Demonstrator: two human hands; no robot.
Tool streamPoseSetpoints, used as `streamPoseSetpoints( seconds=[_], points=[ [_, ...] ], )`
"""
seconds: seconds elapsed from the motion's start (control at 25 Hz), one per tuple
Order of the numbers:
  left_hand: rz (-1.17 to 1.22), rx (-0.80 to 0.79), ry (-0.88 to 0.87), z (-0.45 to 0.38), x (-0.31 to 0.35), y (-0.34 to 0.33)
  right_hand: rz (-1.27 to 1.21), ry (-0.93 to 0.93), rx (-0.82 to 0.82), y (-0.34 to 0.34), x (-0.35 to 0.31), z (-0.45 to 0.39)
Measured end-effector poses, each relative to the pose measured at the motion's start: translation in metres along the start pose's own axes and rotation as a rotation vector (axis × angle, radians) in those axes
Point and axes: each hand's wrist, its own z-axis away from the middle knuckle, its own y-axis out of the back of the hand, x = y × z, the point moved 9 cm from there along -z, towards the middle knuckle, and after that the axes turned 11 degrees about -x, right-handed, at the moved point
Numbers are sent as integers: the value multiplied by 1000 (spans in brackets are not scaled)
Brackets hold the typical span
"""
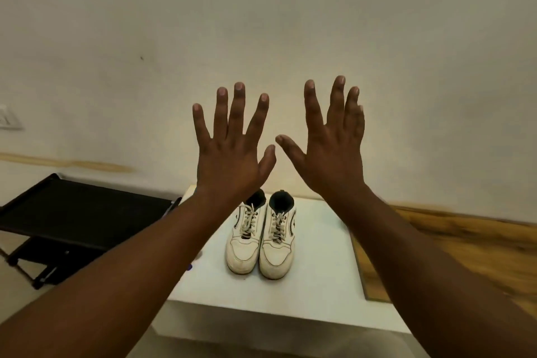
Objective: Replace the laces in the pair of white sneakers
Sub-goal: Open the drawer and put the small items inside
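Note:
Two white sneakers stand side by side on a white table (316,279), toes toward me. The left sneaker (245,244) and the right sneaker (278,247) both have dark collars and are laced with off-white laces. My left hand (229,151) is raised in the air above and behind the shoes, back toward me, fingers spread straight. Beside it my right hand (331,151) is raised the same way, fingers spread. Neither hand touches or holds anything. A small purple object (189,267) peeks out from under my left forearm on the table.
A black folding rack (72,218) stands on the floor to the left of the table. A wooden surface (453,244) lies to the right of the table. A plain wall rises behind, with a switch plate (7,118) at far left.

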Motion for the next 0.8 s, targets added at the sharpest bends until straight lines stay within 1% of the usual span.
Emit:
streamPoseSetpoints(
  seconds=[0.16, 0.28, 0.44, 0.8],
  points=[
    [-31, 130, 3, -6, -4, 88, 11, 21, 122, 71, -26, -4],
    [-16, 186, -3, -10, -17, 127, -6, 20, 176, 103, -41, -4],
    [8, 206, 52, -1, -42, 135, -3, 42, 180, 108, -64, -9],
    [19, 182, 159, 23, -86, 116, -44, 117, 138, 83, -106, -17]
  ],
)
